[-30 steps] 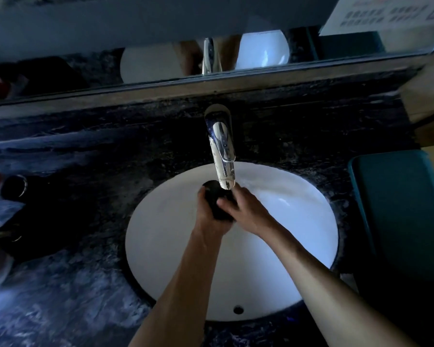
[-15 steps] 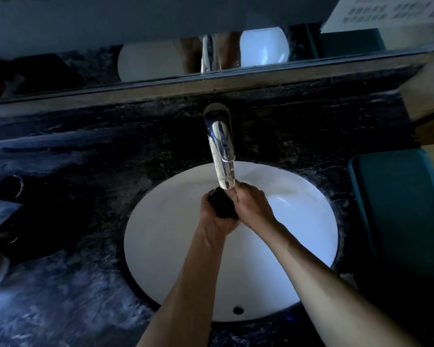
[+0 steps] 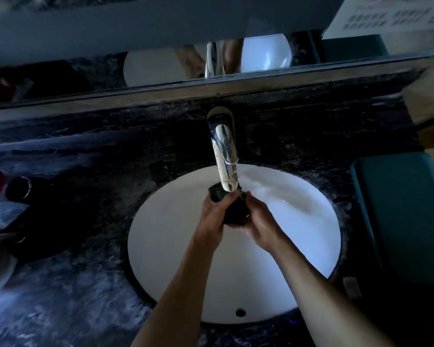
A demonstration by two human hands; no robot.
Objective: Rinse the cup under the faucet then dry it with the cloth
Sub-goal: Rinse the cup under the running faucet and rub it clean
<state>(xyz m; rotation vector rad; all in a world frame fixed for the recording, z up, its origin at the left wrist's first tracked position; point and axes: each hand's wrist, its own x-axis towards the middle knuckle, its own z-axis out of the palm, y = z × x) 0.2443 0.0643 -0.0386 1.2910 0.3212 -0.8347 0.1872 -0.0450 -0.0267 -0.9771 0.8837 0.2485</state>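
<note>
Since a second ago the cup (image 3: 232,207) has been raised a little toward 12 o'clock, so that its mouth now sits tucked under the spout tip, and the two hands have been closed tighter around it.

The dark marbled table (image 3: 68,291) fills the view, with the white sink (image 3: 176,259) set into it at the centre. No standing water is seen in the basin; its overflow hole lies at 6 o'clock. A teal tray-like object (image 3: 401,216) lies at 3 o'clock, its contents not discernible. At 9 o'clock a few dark and red containers are glimpsed, too dim to be read. No cloth can be identified with certainty.

The chrome faucet (image 3: 224,151) reaches from 12 o'clock over the basin. Whether water is running cannot be told.

The cup is clamped between the left hand (image 3: 214,215) at its 9 o'clock side and the right hand (image 3: 261,225) at its 4 o'clock side and base; both grips are closed on it. It is judged small, rigid, light and, when wet, slippery; it would best be held around the body with the rim left free.
</note>
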